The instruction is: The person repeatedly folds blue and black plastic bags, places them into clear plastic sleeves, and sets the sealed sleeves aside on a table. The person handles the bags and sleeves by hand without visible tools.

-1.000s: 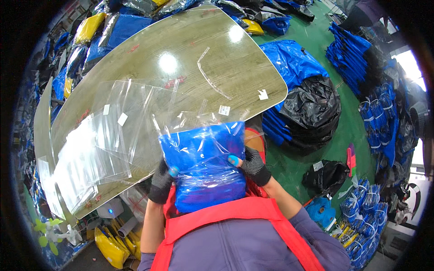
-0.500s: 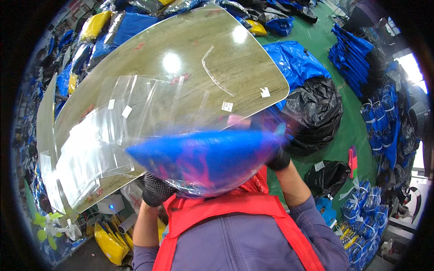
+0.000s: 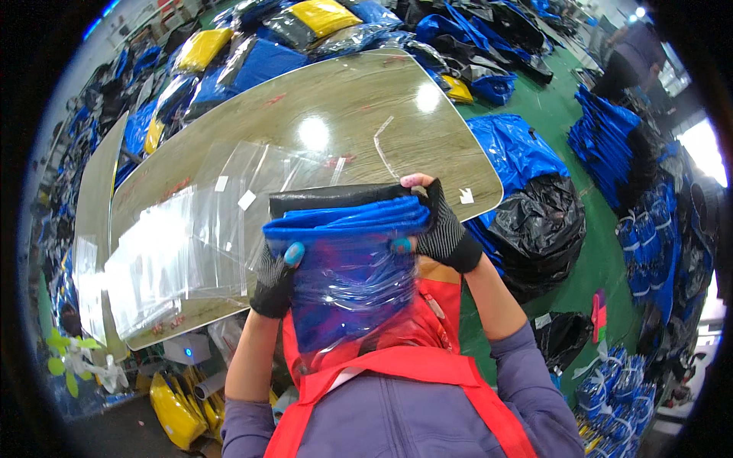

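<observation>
A folded blue plastic sheet (image 3: 343,217) with a black layer along its far edge is held upright before my chest. Its lower part sits inside a clear plastic bag (image 3: 353,286); the folded top sticks out. My left hand (image 3: 273,284), in a black patterned glove with a blue thumb cover, grips the left side. On the right side my right hand (image 3: 445,235), gloved alike with bare fingertips, is closed round the top corner, its blue-covered thumb on the near face. Loose clear bags (image 3: 164,256) lie on the wood-grain table (image 3: 366,88) just beyond my hands.
Packed blue, black and yellow bundles (image 3: 267,62) are heaped past the table. To its right stand a black bag (image 3: 544,229) and a stack of blue sheets (image 3: 603,145). Tied blue bundles (image 3: 611,393) lie at lower right. A small green fan (image 3: 72,362) stands at lower left.
The blurred blue bundle, earlier lying sideways across my hands, now stands upright with its folded edge on top. My right hand has moved up and left to its corner. The view has shifted.
</observation>
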A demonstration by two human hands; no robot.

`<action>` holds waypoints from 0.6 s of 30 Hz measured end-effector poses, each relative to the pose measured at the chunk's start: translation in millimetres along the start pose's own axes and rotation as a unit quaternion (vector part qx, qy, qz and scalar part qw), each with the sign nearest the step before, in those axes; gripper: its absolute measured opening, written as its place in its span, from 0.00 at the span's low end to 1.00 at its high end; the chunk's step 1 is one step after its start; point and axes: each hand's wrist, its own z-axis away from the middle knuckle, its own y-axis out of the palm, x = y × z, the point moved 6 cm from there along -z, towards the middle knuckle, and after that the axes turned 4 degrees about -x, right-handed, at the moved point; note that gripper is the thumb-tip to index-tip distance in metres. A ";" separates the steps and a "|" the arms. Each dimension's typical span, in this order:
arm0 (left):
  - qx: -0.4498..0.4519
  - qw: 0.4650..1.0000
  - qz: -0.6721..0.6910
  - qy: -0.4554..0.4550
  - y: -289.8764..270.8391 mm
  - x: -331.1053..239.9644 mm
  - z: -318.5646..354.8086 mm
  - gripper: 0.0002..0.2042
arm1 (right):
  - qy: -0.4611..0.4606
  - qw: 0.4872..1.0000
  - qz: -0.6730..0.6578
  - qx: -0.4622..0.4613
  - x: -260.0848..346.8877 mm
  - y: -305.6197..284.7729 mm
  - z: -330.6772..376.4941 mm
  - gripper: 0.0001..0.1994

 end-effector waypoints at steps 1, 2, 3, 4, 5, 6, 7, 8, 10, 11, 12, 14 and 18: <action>-0.032 0.999 -0.023 0.004 -5.1 3.3 0.0 0.34 | 0.005 0.996 0.089 0.021 5.1 5.7 3.0 0.47; -0.052 0.998 -0.033 0.016 -5.9 6.4 1.2 0.33 | -0.021 0.972 0.230 0.031 11.2 12.6 6.0 0.54; -0.076 0.995 -0.038 0.048 -4.6 5.8 2.8 0.32 | -0.140 0.845 0.516 0.012 25.7 18.2 8.6 0.58; -0.058 0.998 -0.031 -0.002 0.8 13.4 4.4 0.34 | -0.171 0.833 0.526 0.015 30.1 26.9 11.1 0.63; -0.043 0.998 -0.030 -0.026 9.2 19.3 7.9 0.34 | -0.143 0.883 0.438 0.094 25.6 35.3 11.9 0.61; -0.037 0.997 -0.064 -0.021 12.9 18.2 10.1 0.34 | -0.082 0.879 0.452 0.127 16.2 41.1 11.4 0.59; 0.013 0.996 -0.089 -0.020 23.4 19.5 14.8 0.34 | -0.054 0.879 0.452 0.140 10.4 44.9 10.6 0.57; 0.000 0.995 -0.090 -0.048 24.4 21.5 18.9 0.34 | -0.101 0.888 0.436 0.103 15.0 48.3 8.6 0.52; 0.014 0.998 -0.045 -0.040 30.2 17.3 29.3 0.33 | -0.033 0.892 0.436 0.115 0.9 52.0 4.3 0.49; 0.053 0.993 -0.086 -0.060 33.9 18.1 35.1 0.34 | -0.003 0.890 0.437 0.128 -5.8 53.8 3.7 0.48; 0.074 0.990 -0.103 -0.060 36.7 17.2 42.6 0.34 | 0.009 0.882 0.454 0.128 -10.1 52.8 2.3 0.46; 0.116 0.981 -0.126 -0.090 37.9 16.8 54.1 0.34 | -0.015 0.906 0.405 0.124 -8.9 52.9 0.9 0.46; 0.153 0.956 -0.234 -0.085 30.4 12.6 54.3 0.27 | -0.046 0.915 0.372 0.146 -4.8 55.0 -0.3 0.47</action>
